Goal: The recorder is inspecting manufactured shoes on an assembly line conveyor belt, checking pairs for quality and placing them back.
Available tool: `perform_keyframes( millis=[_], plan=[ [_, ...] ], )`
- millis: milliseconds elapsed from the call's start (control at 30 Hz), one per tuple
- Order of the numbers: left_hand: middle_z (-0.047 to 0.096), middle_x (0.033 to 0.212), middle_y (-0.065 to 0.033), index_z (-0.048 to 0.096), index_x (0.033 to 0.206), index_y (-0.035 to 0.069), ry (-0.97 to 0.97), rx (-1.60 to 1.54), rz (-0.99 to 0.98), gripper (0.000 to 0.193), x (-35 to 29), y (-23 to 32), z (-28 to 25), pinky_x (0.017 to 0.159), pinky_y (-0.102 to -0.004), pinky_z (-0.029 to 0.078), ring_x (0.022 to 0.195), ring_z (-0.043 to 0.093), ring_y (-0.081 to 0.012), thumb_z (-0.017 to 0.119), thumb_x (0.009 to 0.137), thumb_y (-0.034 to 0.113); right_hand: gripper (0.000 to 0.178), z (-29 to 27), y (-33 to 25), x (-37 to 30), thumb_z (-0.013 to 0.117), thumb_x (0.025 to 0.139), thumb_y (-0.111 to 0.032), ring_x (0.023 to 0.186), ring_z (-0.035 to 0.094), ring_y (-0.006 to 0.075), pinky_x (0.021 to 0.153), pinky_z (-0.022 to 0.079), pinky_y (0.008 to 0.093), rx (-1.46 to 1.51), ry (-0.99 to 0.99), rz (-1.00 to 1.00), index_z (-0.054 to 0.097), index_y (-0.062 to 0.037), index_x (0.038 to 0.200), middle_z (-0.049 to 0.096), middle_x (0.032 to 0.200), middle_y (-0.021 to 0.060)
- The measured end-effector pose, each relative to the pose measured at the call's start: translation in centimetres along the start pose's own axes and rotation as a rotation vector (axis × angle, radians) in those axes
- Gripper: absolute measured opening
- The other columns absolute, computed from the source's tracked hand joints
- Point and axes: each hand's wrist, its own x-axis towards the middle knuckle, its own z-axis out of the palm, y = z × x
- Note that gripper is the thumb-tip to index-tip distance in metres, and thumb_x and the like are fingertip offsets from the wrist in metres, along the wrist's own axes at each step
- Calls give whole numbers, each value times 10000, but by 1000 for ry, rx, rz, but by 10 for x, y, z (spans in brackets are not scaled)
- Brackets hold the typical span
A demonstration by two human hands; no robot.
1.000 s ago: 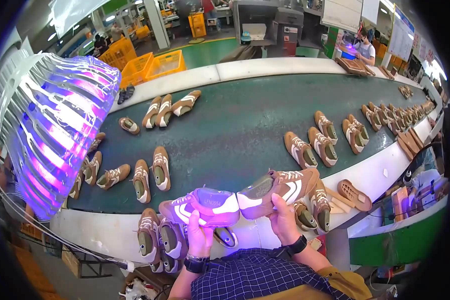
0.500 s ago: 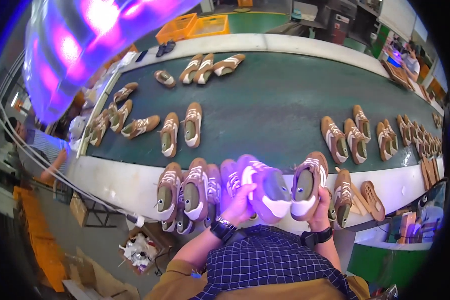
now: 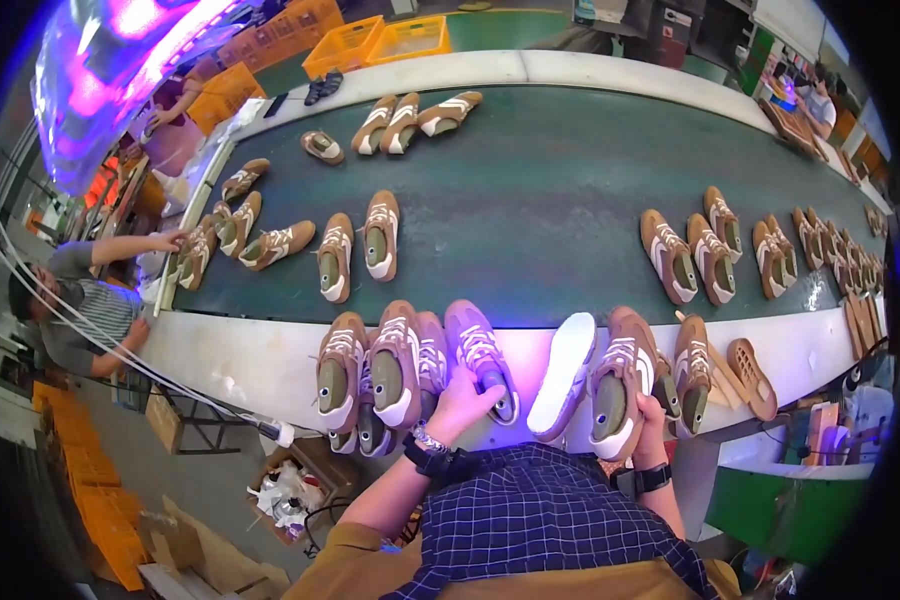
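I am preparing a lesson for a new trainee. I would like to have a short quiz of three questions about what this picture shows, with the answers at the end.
1. Short answer: what does the left hand touch?
2. True or false: the right hand is empty.
3. Multiple choice: where is the shoe with its white sole turned to the camera?
A) On the floor
B) On the far side of the belt
C) Between the two hands

Key:
1. A shoe in purple light.
2. False: it holds a brown shoe with white laces.
3. C
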Motion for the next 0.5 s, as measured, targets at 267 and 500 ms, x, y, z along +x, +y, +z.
perform_keyframes(
  millis=[267, 500],
  plan=[
    [551, 1085, -255, 306, 1179, -81, 235, -86, -62, 913, 12, -11, 26, 853, -385, 469, 987, 595, -355, 787, 605, 442, 534, -10, 8, 5, 562, 809, -304, 974, 591, 227, 886, 463, 343, 28, -31, -14, 488, 32, 1218, 598, 1115, 129],
    [587, 1036, -258, 419, 1241, -57, 102, 104, 245, 778, -22, 14, -4, 823, -405, 480, 945, 600, -380, 720, 670, 378, 551, -10, 1, 11, 573, 785, -317, 964, 598, 246, 881, 470, 348, 2, -39, -28, 494, 30, 1205, 604, 1094, 147]
  ],
)
